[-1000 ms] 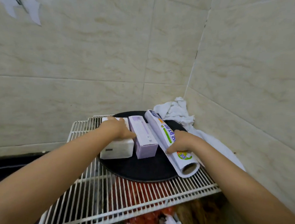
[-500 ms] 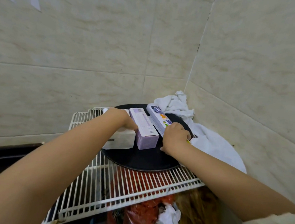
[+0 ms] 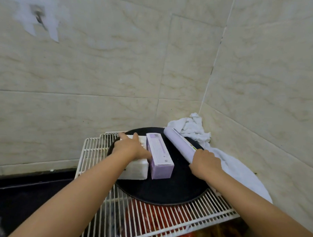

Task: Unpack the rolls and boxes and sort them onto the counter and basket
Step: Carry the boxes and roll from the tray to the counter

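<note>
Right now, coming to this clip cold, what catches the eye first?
Two bare arms reach to a round black tray on a white wire rack in a tiled corner. The left hand lies flat on a white box, with a purple box beside it; the right hand grips the near end of a pale roll. A crumpled white cloth fills the corner behind.

Nothing printed here can be read. The purple box (image 3: 159,154) carries faint lines of small print and a tiny square code on its top face, all too blurred to make out. The white box (image 3: 138,168) shows a small dark mark near its far edge, illegible. The roll (image 3: 179,146) shows only a sliver of coloured label.
</note>
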The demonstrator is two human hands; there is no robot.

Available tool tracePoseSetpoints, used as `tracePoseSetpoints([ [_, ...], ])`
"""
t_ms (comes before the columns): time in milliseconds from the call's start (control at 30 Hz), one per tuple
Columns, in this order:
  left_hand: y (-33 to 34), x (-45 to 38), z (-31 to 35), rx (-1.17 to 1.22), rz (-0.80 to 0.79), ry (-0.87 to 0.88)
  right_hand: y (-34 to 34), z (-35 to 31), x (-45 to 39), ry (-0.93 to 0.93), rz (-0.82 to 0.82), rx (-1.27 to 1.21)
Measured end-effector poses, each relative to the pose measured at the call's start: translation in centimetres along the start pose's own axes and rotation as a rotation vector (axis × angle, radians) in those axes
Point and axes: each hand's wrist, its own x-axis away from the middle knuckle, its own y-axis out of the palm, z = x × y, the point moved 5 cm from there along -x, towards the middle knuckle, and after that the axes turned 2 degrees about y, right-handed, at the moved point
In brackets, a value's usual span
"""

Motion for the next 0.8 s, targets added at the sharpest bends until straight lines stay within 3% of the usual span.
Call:
tracePoseSetpoints([
  [133, -0.2, 0.4, 0.5, 0.04, -0.035, 0.065, -1.9, 0.6, 1.6, -0.056, 0.095, 0.004],
  [300, -2.0, 2.2, 0.1, -0.124, 0.011, 0.089, -4.9, -0.7, 3.0, -0.107, 0.144, -0.245],
  [467, -4.1, 5.2, -1.5, -0.13, 0.104, 0.045, -6.3, -1.3, 4.5, -0.206, 0.18, -0.372],
  [533, -4.4, 6.8, -2.6, -0.027, 0.116, 0.039, -6.6, -1.3, 5.5, -0.253, 0.196, -0.4],
  [667, -4.0, 10.4, -5.8, 0.406, 0.051, -0.076, -6.9, -2.8, 8.1, -0.389, 0.238, -0.421],
  [800, -3.9, 15.7, -10.1, 0.429, 0.234, -0.157, -6.7, -7.2, 11.9, -0.543, 0.257, -0.444],
])
